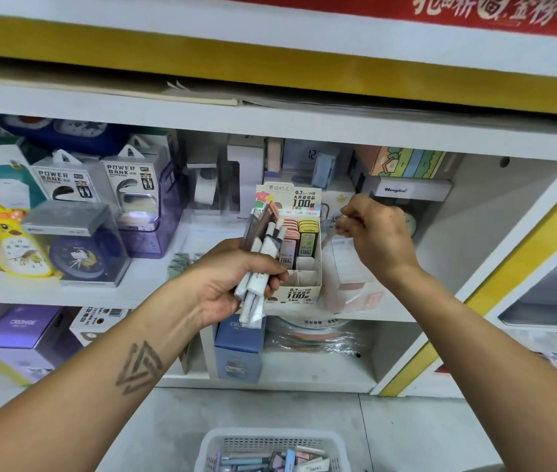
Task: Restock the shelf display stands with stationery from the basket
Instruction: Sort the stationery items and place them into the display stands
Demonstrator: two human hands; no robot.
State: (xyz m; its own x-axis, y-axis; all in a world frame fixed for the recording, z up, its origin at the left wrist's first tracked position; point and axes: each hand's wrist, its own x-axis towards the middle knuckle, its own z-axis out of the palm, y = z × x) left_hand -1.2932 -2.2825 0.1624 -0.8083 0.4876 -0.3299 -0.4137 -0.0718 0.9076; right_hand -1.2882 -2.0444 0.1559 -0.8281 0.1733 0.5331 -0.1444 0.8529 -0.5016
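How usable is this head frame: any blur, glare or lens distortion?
Head view: wide-angle bowing curves the shelf edges; the right hand is slightly motion-smeared; clear plastic wrap on the lower shelf glints; lighting is even; print on the lead-refill display box is readable, and the left hand is sharp.

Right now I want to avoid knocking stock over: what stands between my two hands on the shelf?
In the head view, the white cardboard pencil-lead display stand stands between the left hand, gripping white stationery packs, and the right hand.
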